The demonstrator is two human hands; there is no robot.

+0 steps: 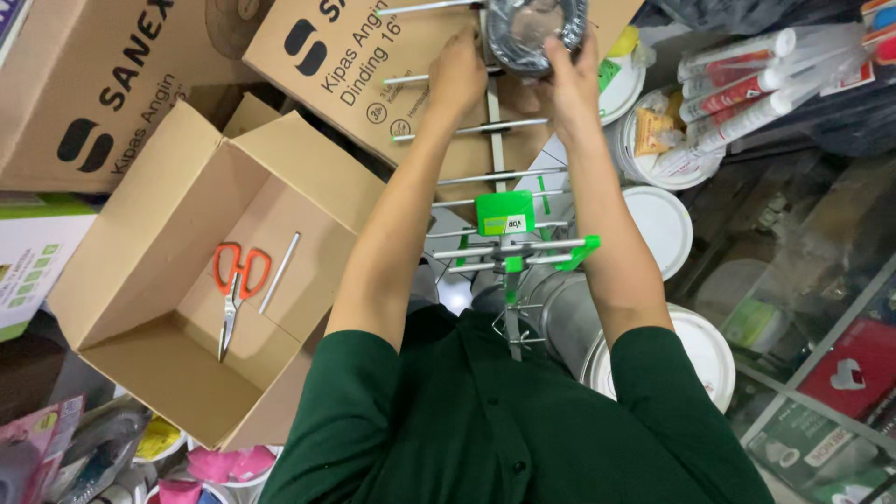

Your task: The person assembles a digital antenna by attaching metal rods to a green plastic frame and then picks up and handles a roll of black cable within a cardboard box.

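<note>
A metal rod antenna (495, 177) with green plastic fittings (505, 214) lies lengthwise in front of me, its crossbars pointing left and right. At its far end sits a coil of black cable in clear wrap (532, 28). My left hand (457, 75) grips the left side of that coil near the antenna's boom. My right hand (571, 79) holds the coil's right side. Both forearms reach out over the antenna from my dark green sleeves.
An open cardboard box (121, 271) at left holds orange-handled scissors (233, 289) and a thin metal rod (279, 272). Closed cartons (355, 84) lie behind. White lidded buckets (663, 224) and rolled tubes (747, 84) stand right, beside a glass counter (821, 308).
</note>
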